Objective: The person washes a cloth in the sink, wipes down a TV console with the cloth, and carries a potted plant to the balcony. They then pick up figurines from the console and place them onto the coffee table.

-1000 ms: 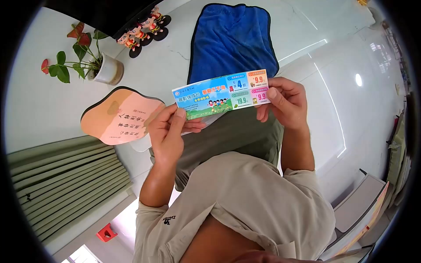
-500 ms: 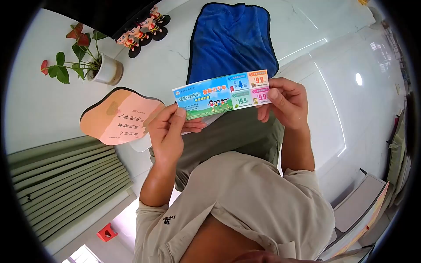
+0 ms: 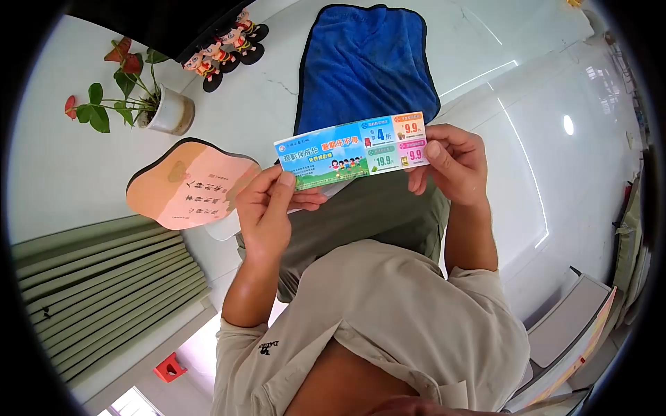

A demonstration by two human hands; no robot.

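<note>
A long printed coupon (image 3: 333,154) is held up between my two hands, its colourful face toward me. Cartoon children and a blue sky fill its left part; price boxes with 4, 9.9 and 19.9 fill the right. My left hand (image 3: 267,204) pinches the left end, thumb on the front and fingers behind. At the other end my right hand (image 3: 454,163) grips the edge, thumb also in front. Just beyond the coupon lies a blue towel (image 3: 368,62) with a black border. Left of my left hand is a pink and orange mat (image 3: 187,184) with printed characters.
A white pot (image 3: 170,111) holds a plant with red flowers at the upper left. Several cartoon figurines (image 3: 222,52) stand beside a black screen (image 3: 146,21). A green pleated curtain (image 3: 111,291) hangs at left, with a red stool (image 3: 168,367) below. A grey chair (image 3: 569,326) stands at lower right.
Almost nothing differs. The coupon tilts very slightly in my hands, and both hands keep their hold at its ends.
</note>
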